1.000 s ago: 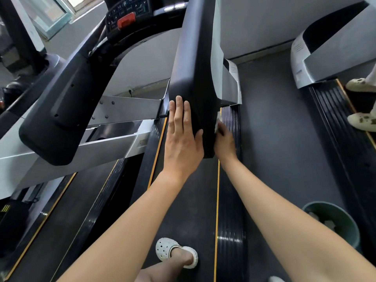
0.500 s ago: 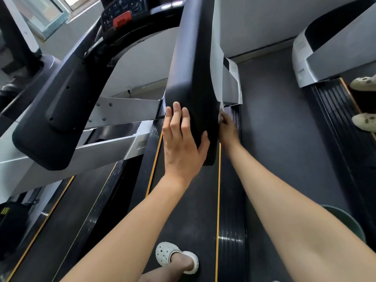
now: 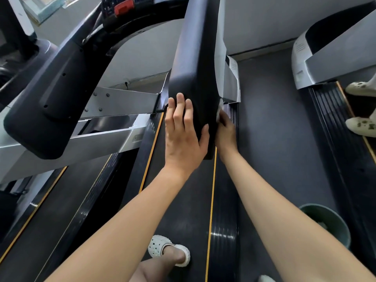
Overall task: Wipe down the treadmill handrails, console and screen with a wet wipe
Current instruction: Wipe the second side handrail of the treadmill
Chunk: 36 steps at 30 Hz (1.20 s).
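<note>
My left hand (image 3: 183, 135) lies flat against the inner face of the right handrail (image 3: 195, 64), near its blunt lower end. The fingers are straight and close together, pointing up along the black padding, and the thumb is spread wide across the rail's rounded edge. It holds nothing; it only presses on the rail.

My right hand (image 3: 226, 133) is on the outer face of the same rail, directly across from the left. A scrap of white wet wipe (image 3: 219, 111) shows at its fingertips, caught between them and the rail. The rail hides most of those fingers, so I cannot tell whether they curl round the wipe or press it flat.

The left handrail (image 3: 50, 94) juts out well apart on the other side. The console (image 3: 114, 9) with its red button (image 3: 121, 8) sits at the top edge. Below my arms runs the dark belt (image 3: 179, 204), with my foot in a white clog (image 3: 168, 250) on it. A green bin (image 3: 333, 226) stands on the floor to the right, beside a second treadmill (image 3: 335, 58) where another person's pale shoes (image 3: 360, 125) rest.
</note>
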Available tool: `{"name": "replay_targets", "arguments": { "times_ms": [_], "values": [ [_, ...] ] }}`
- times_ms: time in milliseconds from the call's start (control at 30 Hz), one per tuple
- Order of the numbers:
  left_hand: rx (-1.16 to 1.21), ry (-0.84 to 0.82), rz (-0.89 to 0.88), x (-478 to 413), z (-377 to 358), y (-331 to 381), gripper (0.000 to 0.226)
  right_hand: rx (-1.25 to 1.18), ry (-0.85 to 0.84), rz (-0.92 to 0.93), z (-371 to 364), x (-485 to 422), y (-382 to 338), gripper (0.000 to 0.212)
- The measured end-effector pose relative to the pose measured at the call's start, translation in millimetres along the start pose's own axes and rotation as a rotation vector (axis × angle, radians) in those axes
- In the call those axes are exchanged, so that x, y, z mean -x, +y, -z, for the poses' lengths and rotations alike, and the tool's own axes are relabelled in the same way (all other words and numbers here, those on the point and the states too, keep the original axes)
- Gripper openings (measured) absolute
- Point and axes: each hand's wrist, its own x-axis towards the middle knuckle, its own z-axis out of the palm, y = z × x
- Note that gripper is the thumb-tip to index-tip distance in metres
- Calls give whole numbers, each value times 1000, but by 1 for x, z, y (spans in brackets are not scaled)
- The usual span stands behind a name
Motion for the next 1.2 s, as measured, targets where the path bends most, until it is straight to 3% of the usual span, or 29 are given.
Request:
{"name": "replay_targets", "arguments": {
  "times_ms": [167, 367, 567, 733, 933, 1067, 1200],
  "values": [
    [37, -40, 4, 2, 7, -2, 70, 24, -21, -13, 2, 56, 27, 54],
    [108, -57, 34, 3, 14, -1, 72, 69, -9, 177, -8, 77, -33, 45],
    [208, -51, 94, 4, 25, -2, 73, 327, 0, 387, -15, 93, -63, 40],
    [376, -42, 341, 16, 29, -3, 89, 490, 32, 518, -10, 97, -57, 41],
    [678, -78, 503, 19, 30, -6, 84, 709, -3, 823, -16, 80, -82, 60],
    [716, -70, 522, 20, 27, -10, 81, 915, -35, 915, -6, 80, -71, 75],
    [732, -89, 520, 21, 24, -14, 78, 1099, -116, 1051, -11, 66, -86, 66]
  ]
}}
